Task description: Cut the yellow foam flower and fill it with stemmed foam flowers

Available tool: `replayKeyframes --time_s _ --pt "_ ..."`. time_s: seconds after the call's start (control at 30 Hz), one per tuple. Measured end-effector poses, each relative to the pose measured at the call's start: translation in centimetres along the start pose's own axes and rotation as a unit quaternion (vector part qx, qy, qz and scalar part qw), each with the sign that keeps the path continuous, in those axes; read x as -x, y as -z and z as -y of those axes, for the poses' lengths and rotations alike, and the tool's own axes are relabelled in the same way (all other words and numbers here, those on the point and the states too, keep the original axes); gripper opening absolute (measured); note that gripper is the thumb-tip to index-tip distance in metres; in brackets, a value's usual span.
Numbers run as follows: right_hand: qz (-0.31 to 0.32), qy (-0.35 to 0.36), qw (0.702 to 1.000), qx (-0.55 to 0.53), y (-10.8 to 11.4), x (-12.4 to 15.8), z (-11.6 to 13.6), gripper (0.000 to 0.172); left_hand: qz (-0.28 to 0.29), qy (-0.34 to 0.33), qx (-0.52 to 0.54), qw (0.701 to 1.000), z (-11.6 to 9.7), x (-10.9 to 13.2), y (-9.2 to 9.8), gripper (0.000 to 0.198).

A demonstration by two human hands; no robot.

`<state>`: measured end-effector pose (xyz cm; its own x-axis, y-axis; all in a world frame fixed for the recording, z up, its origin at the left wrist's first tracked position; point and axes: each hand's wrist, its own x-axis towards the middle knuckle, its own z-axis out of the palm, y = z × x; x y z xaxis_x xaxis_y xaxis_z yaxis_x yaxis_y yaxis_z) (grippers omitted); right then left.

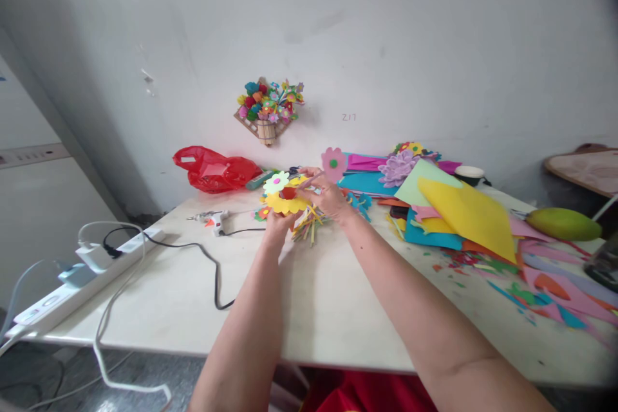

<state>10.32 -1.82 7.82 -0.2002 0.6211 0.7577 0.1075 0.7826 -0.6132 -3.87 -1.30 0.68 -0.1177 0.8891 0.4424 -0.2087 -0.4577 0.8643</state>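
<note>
My left hand (276, 222) grips the underside of a yellow foam flower (286, 203) with a red centre, holding it above the white table (159, 283). My right hand (328, 196) pinches the flower's top right edge with closed fingers. A pale green flower with a pink centre (276, 182) sits at the upper left of the yellow one. A bunch of thin coloured sticks (309, 224) lies on the table just under my hands.
A glue gun (215, 219) with a black cord lies left of my hands. A power strip (72, 280) runs along the left edge. A red plastic bag (217, 170) sits at the back. Foam sheets and scraps (463, 212) cover the right side, with a green mango (562, 224).
</note>
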Motion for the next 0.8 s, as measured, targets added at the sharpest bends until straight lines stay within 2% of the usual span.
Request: replayKeyframes --time_s 0.2,0.33,0.47,0.53,0.67,0.8 --pt "0.018 -0.009 0.996 0.091 -0.9 0.1 -0.6 0.019 -0.014 0.025 0.001 1.0 0.3 -0.1 0.2 0.031" --pt "0.046 0.05 0.987 0.145 -1.1 0.1 -0.7 0.01 -0.006 0.015 0.008 1.0 0.7 -0.3 0.3 0.028" --pt "0.03 0.097 0.979 0.176 -1.0 0.1 -0.3 0.036 -0.005 0.005 0.022 1.0 0.9 -0.4 0.4 0.033" --pt "0.015 0.104 0.978 0.181 -0.9 0.1 0.0 0.041 -0.004 0.004 0.021 1.0 1.1 -0.5 0.5 0.036" --pt "0.0 0.115 0.979 0.168 -0.8 -0.1 0.2 0.038 -0.01 0.007 0.01 1.0 1.4 -0.5 0.6 0.034" --pt "0.008 0.092 0.981 0.172 -0.9 -0.1 -0.1 0.032 -0.01 -0.003 0.011 1.0 1.6 -0.5 0.6 0.026"
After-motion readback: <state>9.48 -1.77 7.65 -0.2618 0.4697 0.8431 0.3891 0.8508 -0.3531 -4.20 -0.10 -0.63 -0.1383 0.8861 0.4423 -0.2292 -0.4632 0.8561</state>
